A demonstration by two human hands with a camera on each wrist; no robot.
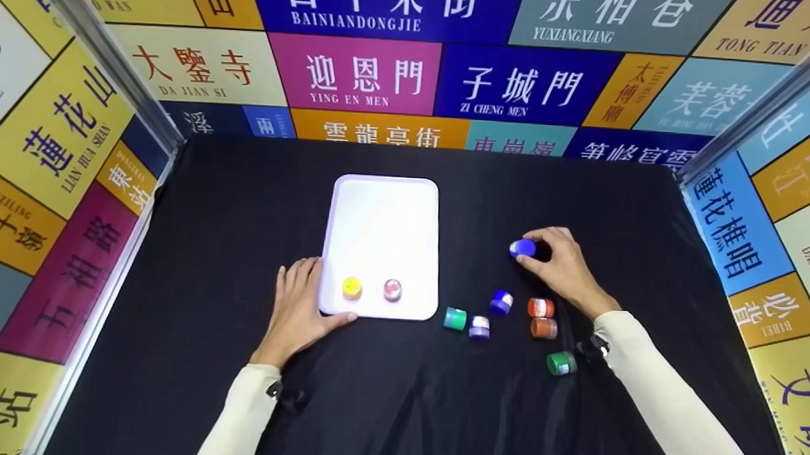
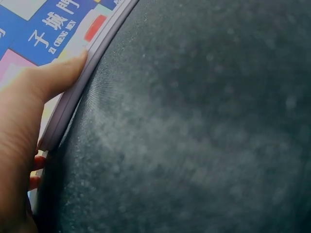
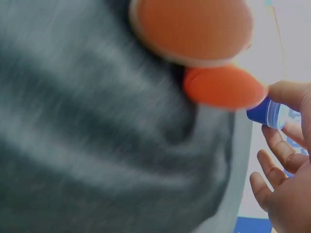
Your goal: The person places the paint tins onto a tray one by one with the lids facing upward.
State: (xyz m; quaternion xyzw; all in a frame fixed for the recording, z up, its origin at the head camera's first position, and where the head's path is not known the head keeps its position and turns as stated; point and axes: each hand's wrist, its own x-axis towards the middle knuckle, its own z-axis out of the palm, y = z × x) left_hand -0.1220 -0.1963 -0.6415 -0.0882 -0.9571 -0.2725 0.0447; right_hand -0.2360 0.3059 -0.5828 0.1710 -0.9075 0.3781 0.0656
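My right hand [image 1: 564, 268] pinches a blue jar [image 1: 523, 248] between thumb and curled fingers, over the bench [image 1: 227, 233] to the right of the white tray [image 1: 382, 233]. My left hand [image 1: 297, 310] lies spread at the tray's near left corner, fingers fairly straight along its left side, thumb on the near edge. On the tray's near part sit a yellow jar [image 1: 352, 288] and, to its right, a pink jar [image 1: 393, 290]. Nearer than my pinched jar lie a dark blue jar [image 1: 501, 301], a red jar [image 1: 541, 308] and a brown jar [image 1: 544, 328].
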